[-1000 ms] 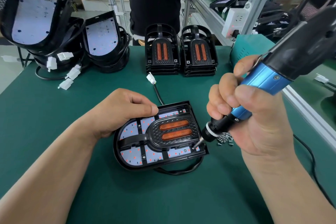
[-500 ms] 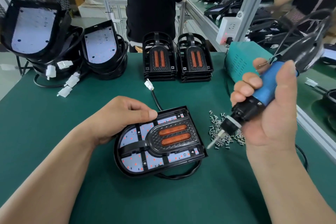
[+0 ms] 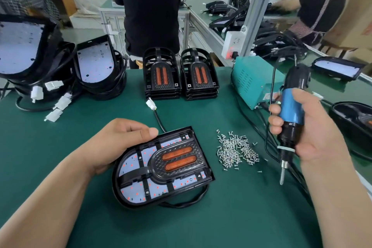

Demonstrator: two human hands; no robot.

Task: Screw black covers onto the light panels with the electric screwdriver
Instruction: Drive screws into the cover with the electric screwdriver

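I log the left hand [image 3: 120, 143] gripping the light panel [image 3: 141, 193] at its upper-left rim. The thumb is pressed flat on top of the rim and the other fingers are curled against the edge. The panel lies flat on the green mat [image 3: 60, 147], near centre, with its rounded end toward me. The black cover [image 3: 159, 171] sits on it, with 2 orange strips in its raised middle. The white LED board, dotted red, shows through the cover's openings. A black cable [image 3: 181, 203] loops out from under the panel's near edge. A white connector [image 3: 151, 104] lies on the mat just past the far edge.

The right hand [image 3: 314, 133] is wrapped round the electric screwdriver [image 3: 291, 106] at its blue barrel, fingers curled, thumb up along the near side. I see the tool close to upright, bit pointing down. The tip hangs above the mat, well apart from the panel. I cannot tell whether a screw sits on the bit.

A loose pile of screws [image 3: 235, 151] lies on the mat between the panel and the screwdriver.

Further back, 2 stacks of spare covers [image 3: 162, 74] stand side by side. To the far left are 2 heaps of bare panels [image 3: 22, 46] with white plugs. A teal power box [image 3: 249, 84] sits behind the screwdriver. A person in black [image 3: 151, 16] stands beyond the table, and another person [image 3: 322, 6] is at the bench on the right.
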